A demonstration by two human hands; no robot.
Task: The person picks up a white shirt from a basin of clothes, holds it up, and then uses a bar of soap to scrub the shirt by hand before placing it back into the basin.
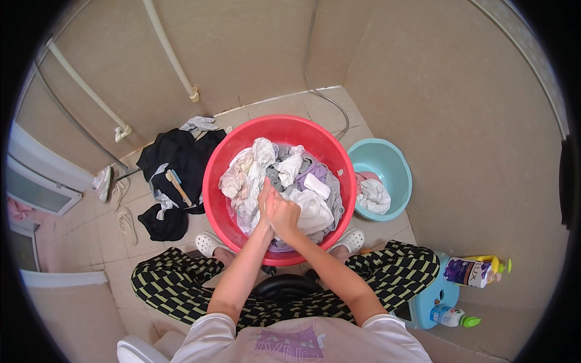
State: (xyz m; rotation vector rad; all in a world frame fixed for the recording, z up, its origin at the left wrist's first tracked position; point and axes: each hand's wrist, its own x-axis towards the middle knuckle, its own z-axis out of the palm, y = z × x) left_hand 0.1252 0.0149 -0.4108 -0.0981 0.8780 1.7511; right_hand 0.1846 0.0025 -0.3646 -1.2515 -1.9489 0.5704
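Observation:
Over the middle of a red plastic basin (277, 121), my left hand (264, 202) and my right hand (286, 217) are pressed against each other. The left fingers point away from me, and the right fingers look curled against the left palm. Whether something small lies between the palms is hidden. Wet laundry (313, 211) in white, grey and purple fills the basin beneath them. On the cloth to the right of my hands rests a white block (317, 186) that looks like a bar of soap. A crumpled white garment (264, 154) lies beyond my fingers.
At right, a light-blue basin (390, 159) holds white and pink cloth (374, 197). Dark clothes (177, 145) with a wooden-handled brush (178, 187) lie at left on the tiles. Bottles (470, 272) stand on a blue stool-like object (435, 295). A hose (336, 106) hangs behind.

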